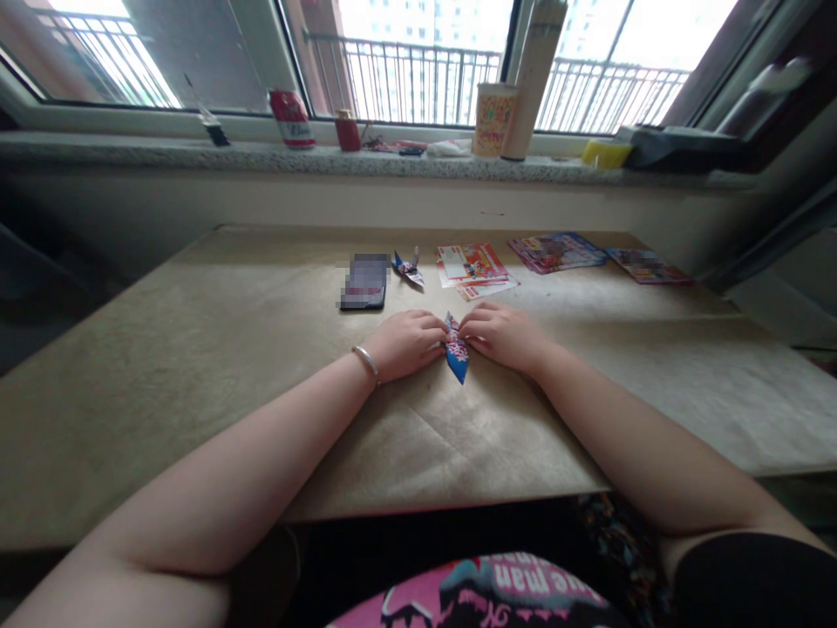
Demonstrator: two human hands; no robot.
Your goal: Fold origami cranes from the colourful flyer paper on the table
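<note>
A narrow folded paper piece (456, 351), blue with red and white print, lies pointed toward me on the brown paper-covered table (196, 366). My left hand (406, 342) presses on its left side with curled fingers, a silver bangle on the wrist. From the right, my right hand (502, 334) pinches the same piece with fingers closed on its upper part. The two hands nearly touch over the paper.
Beyond the hands lie a dark phone (364, 281), a finished folded paper figure (408, 267), and stacks of printed paper squares (474, 269) (555, 251) (647, 266). The windowsill holds a red can (291, 118), a small red jar (347, 131), a patterned cup (493, 119) and a yellow sponge (605, 153).
</note>
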